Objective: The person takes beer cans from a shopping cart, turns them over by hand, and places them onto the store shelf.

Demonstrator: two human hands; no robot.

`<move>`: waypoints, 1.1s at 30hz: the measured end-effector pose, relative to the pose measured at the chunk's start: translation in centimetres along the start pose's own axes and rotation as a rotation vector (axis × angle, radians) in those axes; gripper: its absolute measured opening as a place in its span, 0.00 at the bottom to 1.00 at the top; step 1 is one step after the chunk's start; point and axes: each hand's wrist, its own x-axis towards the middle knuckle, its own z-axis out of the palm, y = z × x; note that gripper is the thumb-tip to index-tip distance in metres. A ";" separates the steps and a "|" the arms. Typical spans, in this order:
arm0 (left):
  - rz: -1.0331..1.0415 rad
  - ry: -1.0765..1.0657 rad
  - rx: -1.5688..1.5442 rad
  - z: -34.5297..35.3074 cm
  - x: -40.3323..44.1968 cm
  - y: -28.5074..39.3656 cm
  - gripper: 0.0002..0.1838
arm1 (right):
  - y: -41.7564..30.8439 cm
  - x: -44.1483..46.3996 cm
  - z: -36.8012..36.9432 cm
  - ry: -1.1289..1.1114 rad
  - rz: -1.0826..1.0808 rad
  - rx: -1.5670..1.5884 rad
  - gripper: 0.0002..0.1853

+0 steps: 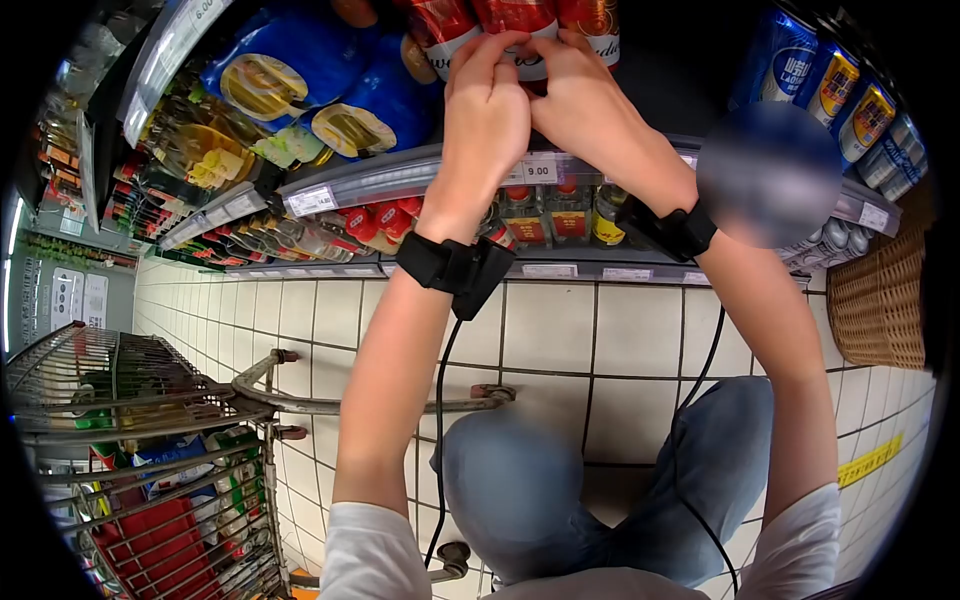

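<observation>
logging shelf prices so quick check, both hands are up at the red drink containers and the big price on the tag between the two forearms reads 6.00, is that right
Only the price is wrong: in the head view, the tag between the two forearms reads 9.00. The left hand and right hand are indeed up at the red drink containers.

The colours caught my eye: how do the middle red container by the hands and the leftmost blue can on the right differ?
The middle red container has a white band with dark script; the blue can has pale lettering on blue. The left hand and right hand partly cover the red container; no hand covers the blue can. Both sit on shelving.
</observation>
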 end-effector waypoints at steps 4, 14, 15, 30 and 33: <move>0.009 -0.050 0.050 -0.8 0.9 -0.2 0.17 | 0.0 0.3 0.3 -0.022 0.009 -0.023 0.19; 0.028 0.091 0.218 -6.1 4.1 9.2 0.18 | -2.4 -1.3 0.7 0.006 0.133 -0.005 0.27; 0.027 0.092 0.218 -6.0 4.6 8.2 0.18 | -3.1 -1.7 0.4 0.004 0.133 -0.005 0.27; 0.261 -0.133 0.754 -7.2 8.0 5.5 0.39 | -5.9 -5.8 -5.5 -0.183 0.012 0.195 0.24; 0.215 0.008 0.712 -6.5 5.6 6.2 0.42 | -5.2 -5.7 -5.5 -0.182 0.002 0.198 0.23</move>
